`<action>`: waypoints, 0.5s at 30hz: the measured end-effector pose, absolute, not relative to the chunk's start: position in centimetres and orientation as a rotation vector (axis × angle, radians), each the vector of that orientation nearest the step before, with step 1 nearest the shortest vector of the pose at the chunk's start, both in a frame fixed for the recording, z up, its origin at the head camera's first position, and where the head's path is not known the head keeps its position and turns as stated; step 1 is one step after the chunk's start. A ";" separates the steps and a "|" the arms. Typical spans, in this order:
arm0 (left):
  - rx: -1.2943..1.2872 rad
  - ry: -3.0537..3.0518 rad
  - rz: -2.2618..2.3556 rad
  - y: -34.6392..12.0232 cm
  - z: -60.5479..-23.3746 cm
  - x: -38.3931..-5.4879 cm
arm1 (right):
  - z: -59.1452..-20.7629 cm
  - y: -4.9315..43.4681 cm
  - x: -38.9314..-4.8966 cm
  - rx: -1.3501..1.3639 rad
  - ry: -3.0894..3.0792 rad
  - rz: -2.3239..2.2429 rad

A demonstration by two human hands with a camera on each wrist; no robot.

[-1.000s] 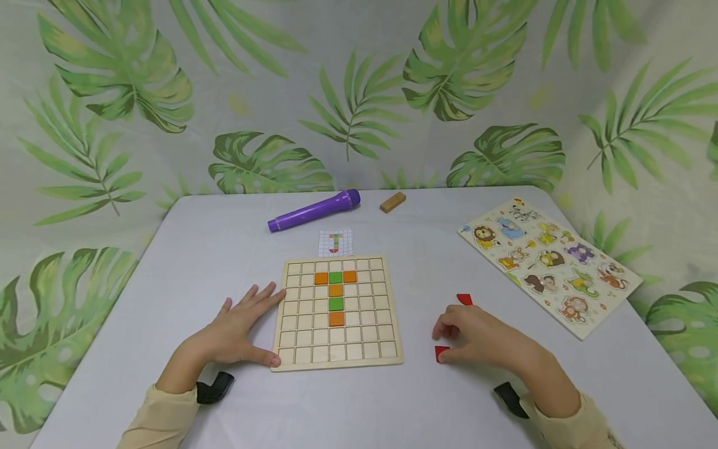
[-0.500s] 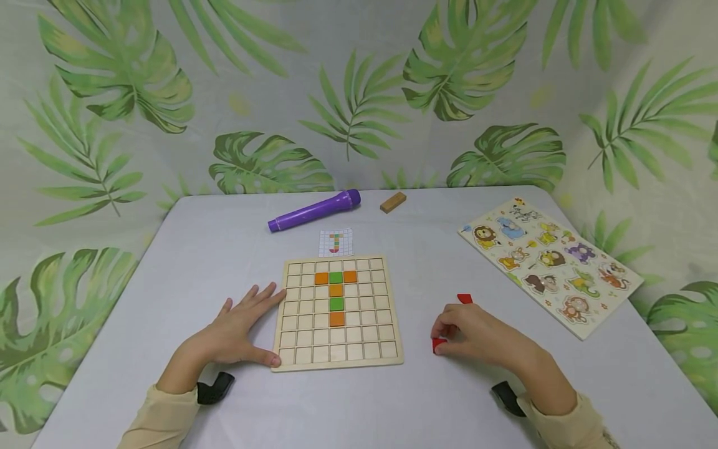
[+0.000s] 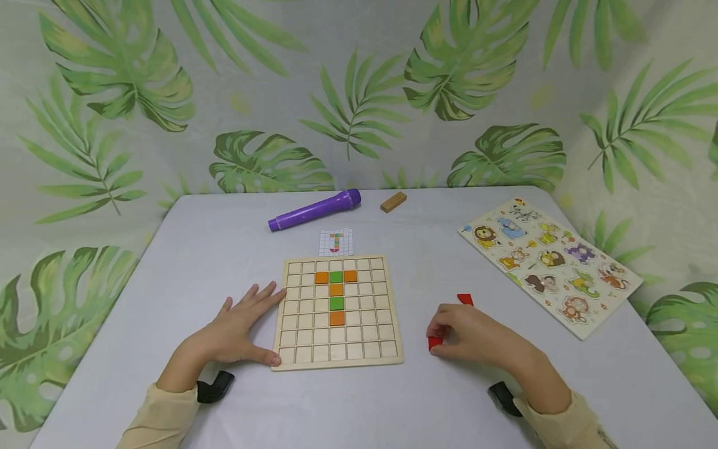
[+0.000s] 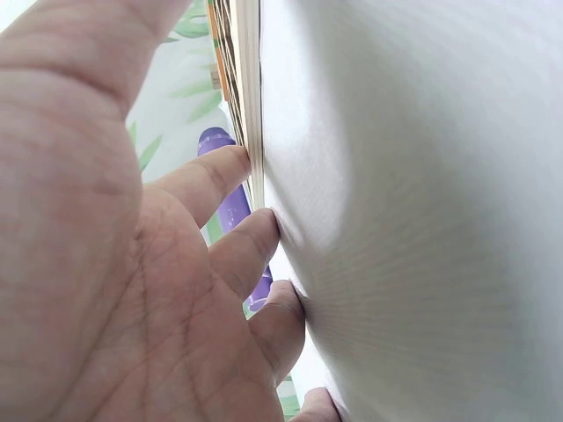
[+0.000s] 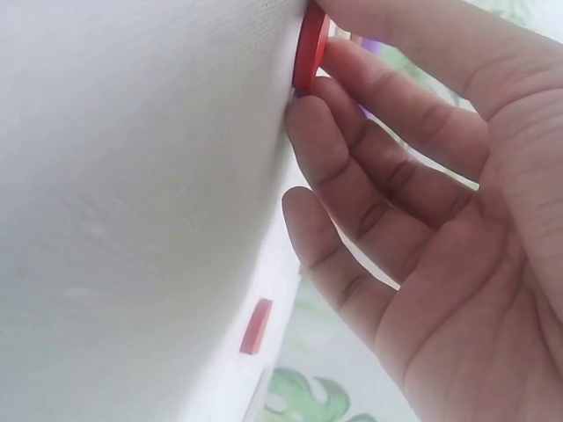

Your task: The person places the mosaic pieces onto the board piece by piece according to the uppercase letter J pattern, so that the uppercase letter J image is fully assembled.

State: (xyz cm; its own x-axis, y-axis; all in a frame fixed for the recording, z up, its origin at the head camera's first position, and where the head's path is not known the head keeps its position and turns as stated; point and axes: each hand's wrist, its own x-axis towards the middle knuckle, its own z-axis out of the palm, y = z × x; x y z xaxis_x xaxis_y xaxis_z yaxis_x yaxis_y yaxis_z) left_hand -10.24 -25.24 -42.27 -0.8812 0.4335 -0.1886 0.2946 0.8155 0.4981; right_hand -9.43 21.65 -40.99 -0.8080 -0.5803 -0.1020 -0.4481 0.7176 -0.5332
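Observation:
My right hand (image 3: 471, 333) pinches a small red tile (image 3: 434, 344) between thumb and fingers, close to the tabletop. In the right wrist view that red tile (image 5: 310, 48) shows edge-on beside the fingertips. A second red piece (image 3: 465, 299) with a curved side lies just beyond the knuckles. My left hand (image 3: 238, 330) rests with spread fingers against the left side of a wooden grid board (image 3: 305, 354), its thumb at the near left corner. Orange and green square tiles (image 3: 336, 304) sit in the board's cells, forming a T shape. Fingertips meet the board's edge (image 4: 253, 105) in the left wrist view.
A small pattern card (image 3: 336, 242) lies just behind the board. Farther back are a purple toy microphone (image 3: 314, 211) and a small wooden block (image 3: 393, 202). An animal puzzle board (image 3: 550, 265) lies at the right on the white-covered table (image 3: 224, 249).
The right hand has drawn the near red tile slightly left and away from the person, with the fingers closing in on it. The left hand and the board have stayed put.

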 end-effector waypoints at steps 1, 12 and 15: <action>0.556 2.706 0.673 -25.2 -42.3 -10.3 | -41.0 21.6 -9.5 -0.816 2.664 -0.719; 0.551 2.703 0.669 -25.1 -42.2 -10.4 | -39.9 19.2 -10.8 -0.935 2.646 -0.695; 0.549 2.702 0.671 -25.1 -42.2 -10.3 | -39.5 18.0 -11.1 -0.957 2.634 -0.670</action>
